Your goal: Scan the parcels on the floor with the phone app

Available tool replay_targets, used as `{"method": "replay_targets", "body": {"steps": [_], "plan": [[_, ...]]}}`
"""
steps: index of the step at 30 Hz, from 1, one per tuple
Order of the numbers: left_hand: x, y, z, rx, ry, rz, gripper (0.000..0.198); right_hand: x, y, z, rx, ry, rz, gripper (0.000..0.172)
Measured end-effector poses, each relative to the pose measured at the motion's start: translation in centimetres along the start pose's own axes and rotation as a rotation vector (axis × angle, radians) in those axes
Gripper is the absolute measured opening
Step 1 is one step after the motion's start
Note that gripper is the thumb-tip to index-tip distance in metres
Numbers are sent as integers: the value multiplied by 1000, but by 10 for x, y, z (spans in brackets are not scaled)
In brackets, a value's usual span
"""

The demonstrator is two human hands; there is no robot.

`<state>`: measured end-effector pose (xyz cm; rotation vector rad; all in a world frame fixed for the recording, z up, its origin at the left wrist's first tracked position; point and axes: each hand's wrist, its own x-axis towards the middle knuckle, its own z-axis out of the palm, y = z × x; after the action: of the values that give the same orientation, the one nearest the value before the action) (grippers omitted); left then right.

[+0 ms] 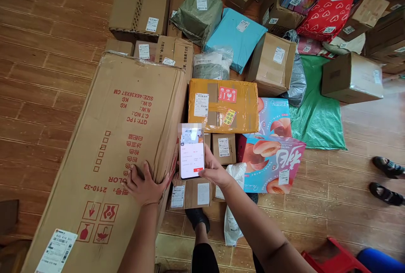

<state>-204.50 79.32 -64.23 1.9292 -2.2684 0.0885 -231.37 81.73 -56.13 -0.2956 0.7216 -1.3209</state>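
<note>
Left hand [144, 185] lies spread flat on a big carton [107, 155]; right hand [215, 171] grips a phone [191, 155] over parcels.

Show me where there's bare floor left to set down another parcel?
Bare wood floor lies left of the big carton under the left hand, and right, between the green sheet and a person's black shoes. Around the phone in the right hand, parcels sit packed tight.
</note>
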Motion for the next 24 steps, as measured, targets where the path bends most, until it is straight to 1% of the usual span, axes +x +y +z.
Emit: {"method": "replay_targets", "body": {"steps": [3,9,15,19,24], "plan": [[0,2,-2,-8,-29,-18,102,1,-3,1,-20,-15,-9,85],[-1,2,-2,-28,-70,-36,103,1,-4,2,-34,-17,-13,85],[-1,1,-2,-10,-57,-27,101,-3,0,-2,-26,-29,20,94],[-1,1,-3,-13,-59,-21,103,-6,-2,-5,-30,5,12,95],[0,1,-3,-38,-76,-28,102,-17,-10,-3,-70,92,-28,89]]}}
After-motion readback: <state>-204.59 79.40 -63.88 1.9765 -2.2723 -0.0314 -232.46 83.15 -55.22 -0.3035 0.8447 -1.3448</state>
